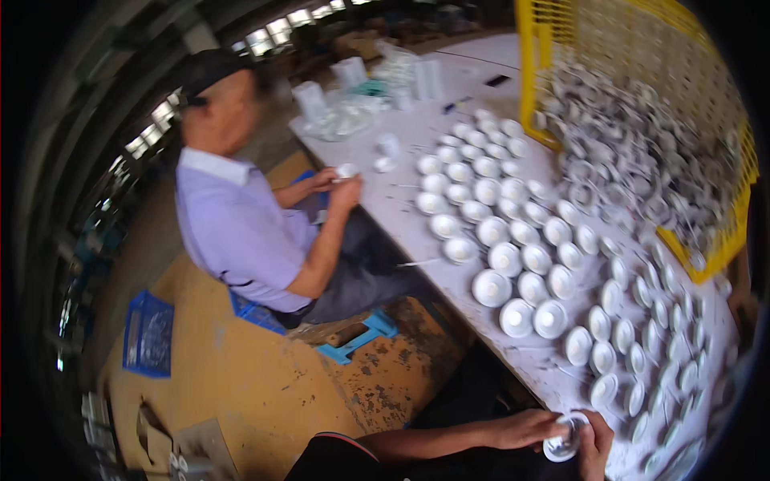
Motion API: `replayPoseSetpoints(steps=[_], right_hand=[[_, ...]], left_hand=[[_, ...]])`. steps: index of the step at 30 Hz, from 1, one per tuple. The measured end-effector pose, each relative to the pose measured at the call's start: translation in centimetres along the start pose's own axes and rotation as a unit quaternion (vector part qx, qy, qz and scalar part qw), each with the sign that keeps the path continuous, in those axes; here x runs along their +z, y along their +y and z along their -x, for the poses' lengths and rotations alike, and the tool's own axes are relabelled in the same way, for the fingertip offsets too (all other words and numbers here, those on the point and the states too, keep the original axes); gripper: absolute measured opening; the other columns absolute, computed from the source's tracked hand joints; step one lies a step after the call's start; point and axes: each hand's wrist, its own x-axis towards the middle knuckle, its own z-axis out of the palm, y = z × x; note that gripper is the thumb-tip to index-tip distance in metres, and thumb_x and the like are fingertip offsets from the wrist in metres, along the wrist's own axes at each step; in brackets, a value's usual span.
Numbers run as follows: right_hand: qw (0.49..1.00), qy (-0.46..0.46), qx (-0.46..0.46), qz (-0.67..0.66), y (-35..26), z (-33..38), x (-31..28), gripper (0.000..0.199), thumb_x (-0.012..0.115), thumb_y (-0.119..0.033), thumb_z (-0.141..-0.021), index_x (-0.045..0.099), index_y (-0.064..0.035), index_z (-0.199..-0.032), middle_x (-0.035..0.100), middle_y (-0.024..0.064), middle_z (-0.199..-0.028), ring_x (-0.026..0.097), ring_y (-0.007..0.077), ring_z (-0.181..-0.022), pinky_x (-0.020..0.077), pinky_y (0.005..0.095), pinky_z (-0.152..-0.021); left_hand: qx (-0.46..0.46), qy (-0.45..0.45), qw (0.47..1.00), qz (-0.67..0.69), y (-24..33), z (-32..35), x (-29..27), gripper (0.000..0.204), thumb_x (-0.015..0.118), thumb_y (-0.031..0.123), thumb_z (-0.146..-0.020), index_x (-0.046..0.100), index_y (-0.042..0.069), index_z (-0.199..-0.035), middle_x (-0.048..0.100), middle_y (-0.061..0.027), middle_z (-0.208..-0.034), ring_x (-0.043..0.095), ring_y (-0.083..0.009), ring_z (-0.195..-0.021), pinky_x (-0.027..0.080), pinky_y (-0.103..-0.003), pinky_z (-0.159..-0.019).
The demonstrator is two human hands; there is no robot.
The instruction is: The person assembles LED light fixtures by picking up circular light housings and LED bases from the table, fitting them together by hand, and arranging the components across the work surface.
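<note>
Both hands are sitting at the near end of the long white table (401,208), low in the picture. The left hand (525,429) and the right hand (595,445) are wrapping their fingers around one small white round part (564,443). The part is hovering just at the table's near edge, and both hands are gripping it from either side.

Lots of other white round parts (513,256) are lying in rows all over the table, starting right beside the hands and running far up its top. They are sitting close together, many almost touching. At the table's far right side a yellow wire basket (710,252) is standing, and it is holding a big heap of the same white parts.

On the table's left side, another person in a light purple shirt (233,228) is sitting on a low blue stool (353,341). That person is holding a small white piece at the table's edge. Further left of the table, a blue crate (148,333) is resting on the brown floor (265,385).
</note>
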Motion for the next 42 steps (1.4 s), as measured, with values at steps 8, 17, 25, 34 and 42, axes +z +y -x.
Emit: replayPoseSetpoints(steps=[8, 17, 25, 34, 42], right_hand=[[0.981, 0.144, 0.131, -0.026, 1.7, 2.4, -0.3, 0.025, 0.057, -0.016, -0.095, 0.063, 0.0013, -0.111, 0.067, 0.0119, -0.097, 0.063, 0.0157, -0.086, 0.0501, 0.0284, -0.075], [0.973, 0.218, 0.012, 0.077, 3.3, 4.1, -1.3, 0.022, 0.06, -0.016, -0.091, 0.066, -0.0023, -0.107, 0.06, 0.0116, -0.079, 0.059, 0.0229, -0.065, 0.0468, 0.0334, -0.058], [0.975, 0.207, 0.078, -0.031, 5.3, 6.3, -2.5, 0.023, 0.055, -0.016, -0.095, 0.063, -0.0035, -0.113, 0.064, 0.0134, -0.099, 0.064, 0.0227, -0.088, 0.0502, 0.0316, -0.076], [0.783, 0.457, 0.135, 0.4, 13.2, 16.0, -18.0, 0.032, 0.076, -0.016, -0.076, 0.066, -0.0069, -0.105, 0.064, 0.0112, -0.113, 0.059, 0.0281, -0.101, 0.0473, 0.0376, -0.086], [0.799, 0.378, 0.212, 0.417, 16.3, 18.2, -20.2, 0.043, 0.08, -0.024, -0.07, 0.066, -0.01, -0.108, 0.061, 0.0084, -0.124, 0.053, 0.0289, -0.113, 0.0405, 0.0416, -0.097]], left_hand=[[-0.083, 0.06, 0.993, -0.061, 0.4, -1.8, 0.1, 0.039, 0.059, 0.028, -0.096, 0.055, -0.003, -0.119, 0.06, -0.0034, -0.092, 0.054, -0.0066, -0.077, 0.045, -0.022, -0.068], [-0.141, 0.062, 0.984, -0.089, 0.4, -3.6, 1.7, 0.031, 0.059, 0.022, -0.096, 0.056, -0.002, -0.114, 0.061, -0.0035, -0.085, 0.054, -0.0058, -0.07, 0.046, -0.021, -0.061], [-0.196, 0.028, 0.979, -0.052, 0.0, -5.7, 2.8, 0.034, 0.061, 0.017, -0.093, 0.052, -0.006, -0.114, 0.062, -0.0094, -0.086, 0.058, -0.0096, -0.065, 0.047, -0.021, -0.053], [-0.18, 0.061, 0.979, -0.068, -1.4, -6.3, 3.4, 0.028, 0.061, 0.019, -0.092, 0.054, -0.005, -0.105, 0.058, -0.0072, -0.071, 0.05, -0.0093, -0.052, 0.041, -0.023, -0.046], [-0.208, 0.042, 0.976, -0.053, -2.6, -6.7, 3.5, 0.027, 0.059, 0.021, -0.095, 0.056, -0.002, -0.11, 0.059, -0.0036, -0.079, 0.05, -0.0074, -0.058, 0.039, -0.02, -0.05]])
